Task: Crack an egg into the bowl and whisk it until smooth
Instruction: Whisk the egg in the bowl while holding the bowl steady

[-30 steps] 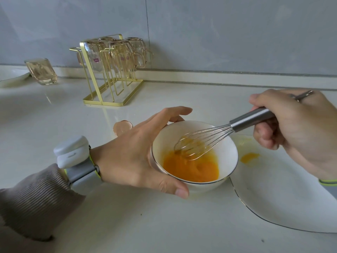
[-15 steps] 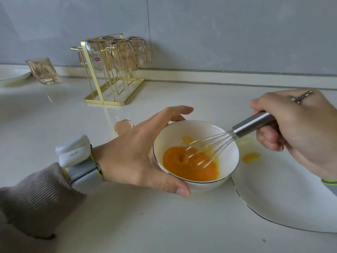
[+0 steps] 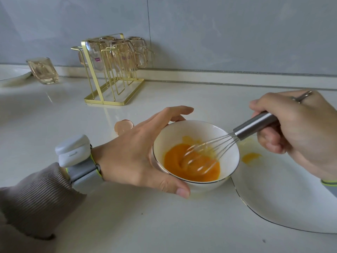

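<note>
A small white bowl (image 3: 175, 132) stands on the counter with orange beaten egg (image 3: 175, 157) pooled in its bottom. My left hand (image 3: 135, 154) wraps around the bowl's left side, thumb along the near rim and fingers behind it. My right hand (image 3: 299, 132) grips the steel handle of a wire whisk (image 3: 255, 125). The whisk's wires dip into the egg, blurred by motion. An empty eggshell (image 3: 124, 126) lies on the counter just behind my left hand.
A large white plate (image 3: 284, 198) with a dab of yolk (image 3: 250, 157) sits right of the bowl. A gold rack (image 3: 109, 92) of upturned glasses stands at the back, a loose glass (image 3: 42, 71) and another dish (image 3: 14, 76) at far left.
The whisk head has swept around inside the bowl, from the far left side toward the near middle of the egg. My left hand and the bowl have stayed put.
</note>
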Tool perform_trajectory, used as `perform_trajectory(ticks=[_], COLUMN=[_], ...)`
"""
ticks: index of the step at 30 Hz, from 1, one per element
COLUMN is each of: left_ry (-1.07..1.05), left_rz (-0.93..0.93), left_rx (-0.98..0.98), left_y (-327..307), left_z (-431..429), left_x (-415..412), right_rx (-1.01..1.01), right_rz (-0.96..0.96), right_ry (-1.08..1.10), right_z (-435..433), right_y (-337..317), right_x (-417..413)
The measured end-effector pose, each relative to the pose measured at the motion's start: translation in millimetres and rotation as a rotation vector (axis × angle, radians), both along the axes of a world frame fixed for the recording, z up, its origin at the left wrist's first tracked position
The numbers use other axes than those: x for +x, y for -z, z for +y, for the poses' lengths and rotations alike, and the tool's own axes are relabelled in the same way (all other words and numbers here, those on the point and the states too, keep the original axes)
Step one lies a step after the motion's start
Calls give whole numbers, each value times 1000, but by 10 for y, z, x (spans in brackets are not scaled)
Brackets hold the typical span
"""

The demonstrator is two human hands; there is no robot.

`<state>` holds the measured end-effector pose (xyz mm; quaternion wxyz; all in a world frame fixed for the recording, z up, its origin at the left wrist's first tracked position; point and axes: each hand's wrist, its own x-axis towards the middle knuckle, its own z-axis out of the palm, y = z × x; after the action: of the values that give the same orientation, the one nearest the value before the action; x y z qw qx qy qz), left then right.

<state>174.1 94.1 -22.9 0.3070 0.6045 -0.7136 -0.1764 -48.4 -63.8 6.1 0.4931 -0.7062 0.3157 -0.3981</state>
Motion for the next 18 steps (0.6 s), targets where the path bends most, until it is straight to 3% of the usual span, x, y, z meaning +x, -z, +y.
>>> perform_trajectory(ticks=[3,18], left_ry=[-7,-4], left_rz=[-11,-11], left_rx=[-6,-4], left_y=[-9,-8], left_z=[6,6], left_x=[2,-1], right_rx=[53,-20], right_rz=[-60,8], right_ry=[1,8], right_z=[15,5], right_y=[-11,-5], right_x=[7,6])
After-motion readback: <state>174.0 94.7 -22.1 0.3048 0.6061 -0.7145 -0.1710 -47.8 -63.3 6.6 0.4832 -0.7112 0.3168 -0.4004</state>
